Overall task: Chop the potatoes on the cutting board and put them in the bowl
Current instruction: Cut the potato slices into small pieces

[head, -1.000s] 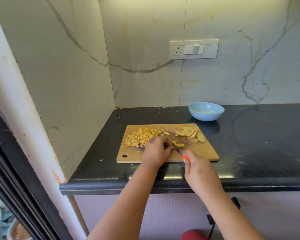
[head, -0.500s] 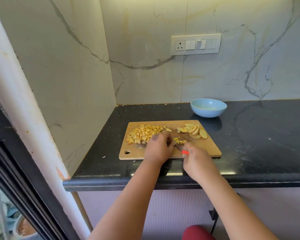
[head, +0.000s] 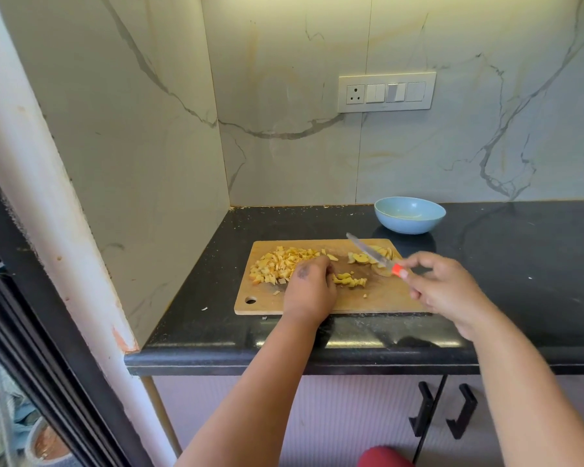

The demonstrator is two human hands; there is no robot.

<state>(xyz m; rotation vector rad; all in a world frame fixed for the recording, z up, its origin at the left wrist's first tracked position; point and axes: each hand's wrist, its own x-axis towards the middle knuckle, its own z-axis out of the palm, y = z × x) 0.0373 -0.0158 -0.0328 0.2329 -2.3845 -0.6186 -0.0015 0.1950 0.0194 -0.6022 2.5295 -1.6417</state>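
knife [head: 371,253] in right hand [head: 442,288], potatoes [head: 349,281] beside

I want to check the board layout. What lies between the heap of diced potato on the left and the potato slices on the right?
In the head view, the left hand rests there beside a small cluster of just-cut pieces; otherwise bare cutting board.

A black stone countertop [head: 520,264] carries 2 things: a wooden cutting board [head: 368,303] near its front edge and a light blue bowl [head: 409,215] just behind the board's right corner. Pale crumbs dot the surface by the board.
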